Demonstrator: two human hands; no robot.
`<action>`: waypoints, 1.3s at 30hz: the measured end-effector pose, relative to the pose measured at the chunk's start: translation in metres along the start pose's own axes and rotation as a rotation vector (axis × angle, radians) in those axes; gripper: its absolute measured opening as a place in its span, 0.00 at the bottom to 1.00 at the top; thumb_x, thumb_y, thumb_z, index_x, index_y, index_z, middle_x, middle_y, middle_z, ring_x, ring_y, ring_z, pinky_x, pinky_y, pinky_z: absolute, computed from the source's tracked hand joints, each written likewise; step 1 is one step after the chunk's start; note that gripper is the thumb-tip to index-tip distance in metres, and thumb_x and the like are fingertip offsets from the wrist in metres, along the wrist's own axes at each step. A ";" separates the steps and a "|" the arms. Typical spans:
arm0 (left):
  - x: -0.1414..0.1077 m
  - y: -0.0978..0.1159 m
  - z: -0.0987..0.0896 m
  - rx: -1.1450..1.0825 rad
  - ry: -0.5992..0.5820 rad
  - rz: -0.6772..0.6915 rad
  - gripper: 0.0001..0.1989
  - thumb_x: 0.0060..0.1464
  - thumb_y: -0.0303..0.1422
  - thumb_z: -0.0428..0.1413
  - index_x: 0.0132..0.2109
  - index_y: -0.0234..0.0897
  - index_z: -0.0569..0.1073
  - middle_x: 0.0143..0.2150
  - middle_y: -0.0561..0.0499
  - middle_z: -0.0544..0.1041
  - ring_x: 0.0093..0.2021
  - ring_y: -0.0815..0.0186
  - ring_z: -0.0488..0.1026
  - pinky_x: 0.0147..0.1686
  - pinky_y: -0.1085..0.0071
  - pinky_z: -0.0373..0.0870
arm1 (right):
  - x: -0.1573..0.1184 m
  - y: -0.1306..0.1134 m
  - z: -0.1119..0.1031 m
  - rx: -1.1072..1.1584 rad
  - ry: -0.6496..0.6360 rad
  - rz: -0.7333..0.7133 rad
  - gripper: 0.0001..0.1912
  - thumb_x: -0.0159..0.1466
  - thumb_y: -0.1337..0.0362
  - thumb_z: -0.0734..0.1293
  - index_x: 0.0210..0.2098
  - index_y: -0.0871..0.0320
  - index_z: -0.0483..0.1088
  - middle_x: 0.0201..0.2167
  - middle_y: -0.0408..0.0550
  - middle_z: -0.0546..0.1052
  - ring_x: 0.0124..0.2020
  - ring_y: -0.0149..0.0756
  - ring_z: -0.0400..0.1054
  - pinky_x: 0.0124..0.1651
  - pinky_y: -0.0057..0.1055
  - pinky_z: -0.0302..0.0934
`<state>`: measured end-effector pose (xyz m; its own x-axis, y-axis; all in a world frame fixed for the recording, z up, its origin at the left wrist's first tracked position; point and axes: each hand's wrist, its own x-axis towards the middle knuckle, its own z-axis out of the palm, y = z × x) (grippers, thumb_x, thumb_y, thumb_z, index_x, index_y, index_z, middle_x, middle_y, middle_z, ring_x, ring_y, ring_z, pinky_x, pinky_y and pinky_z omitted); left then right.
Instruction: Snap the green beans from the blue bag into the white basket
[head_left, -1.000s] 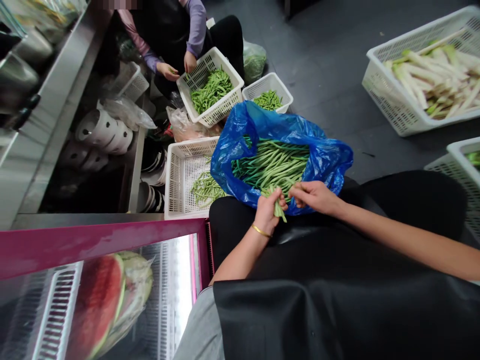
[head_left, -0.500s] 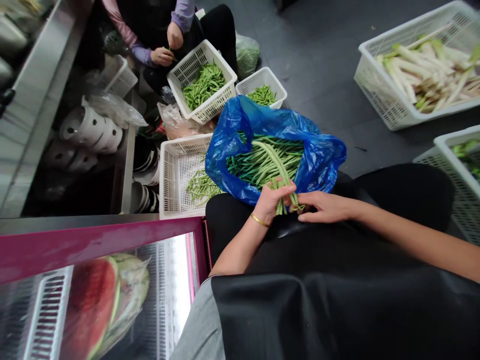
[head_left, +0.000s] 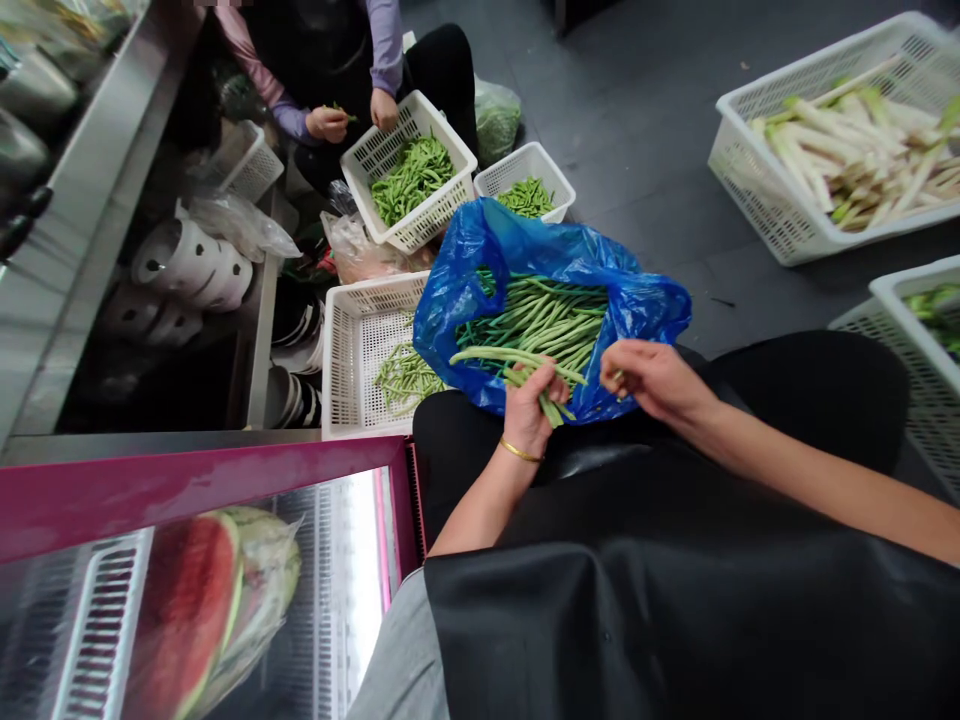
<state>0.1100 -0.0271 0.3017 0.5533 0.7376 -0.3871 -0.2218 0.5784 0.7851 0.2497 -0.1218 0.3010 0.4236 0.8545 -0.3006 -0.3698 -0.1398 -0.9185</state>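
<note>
My left hand [head_left: 531,402], with a gold bangle at its wrist, is closed round several long green beans [head_left: 491,355]. Their long ends reach out to the left, while short ends stick out below the fist. To its right, my right hand [head_left: 646,378] is closed, with its fingertips pinched together; whatever is between them is too small to make out. Just beyond both hands, a blue plastic bag [head_left: 651,310] lies open on my lap, holding many more long beans [head_left: 559,315].
A white basket [head_left: 341,370] with cut bean pieces stands at left. Farther off, a co-worker's hands [head_left: 328,124] are beside a basket [head_left: 442,205] of green pods. A crate [head_left: 780,215] of pale stalks stands at right. A fridge [head_left: 225,480] with cut watermelon is lower left.
My hands have moved apart. The right went up and away from the bean ends; the left swung the beans round to point left. A co-worker's hands also separated.
</note>
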 end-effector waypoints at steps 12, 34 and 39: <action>-0.004 0.006 -0.009 0.356 -0.483 -0.351 0.14 0.38 0.36 0.65 0.28 0.30 0.71 0.23 0.51 0.73 0.15 0.77 0.59 0.15 0.75 0.51 | -0.005 -0.028 -0.057 -0.580 -0.390 0.151 0.28 0.51 0.49 0.72 0.46 0.59 0.74 0.28 0.48 0.75 0.27 0.36 0.68 0.29 0.32 0.62; 0.023 -0.015 -0.024 0.003 0.020 -0.405 0.09 0.38 0.34 0.58 0.25 0.32 0.69 0.18 0.54 0.69 0.15 0.76 0.61 0.14 0.78 0.55 | -0.016 -0.023 0.021 -0.532 -0.279 -0.183 0.16 0.57 0.49 0.68 0.29 0.57 0.71 0.22 0.47 0.74 0.24 0.35 0.68 0.29 0.32 0.63; 0.008 -0.015 -0.019 -0.084 -0.118 -0.364 0.12 0.38 0.32 0.62 0.29 0.34 0.66 0.25 0.55 0.71 0.23 0.72 0.70 0.27 0.74 0.70 | 0.008 0.009 0.014 -0.477 -0.289 0.007 0.22 0.58 0.45 0.66 0.33 0.60 0.71 0.18 0.40 0.68 0.19 0.29 0.60 0.22 0.26 0.54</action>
<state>0.1028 -0.0235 0.2777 0.6951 0.4367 -0.5712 -0.0562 0.8250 0.5623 0.2382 -0.1093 0.2940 0.1533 0.9457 -0.2865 0.0721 -0.2998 -0.9513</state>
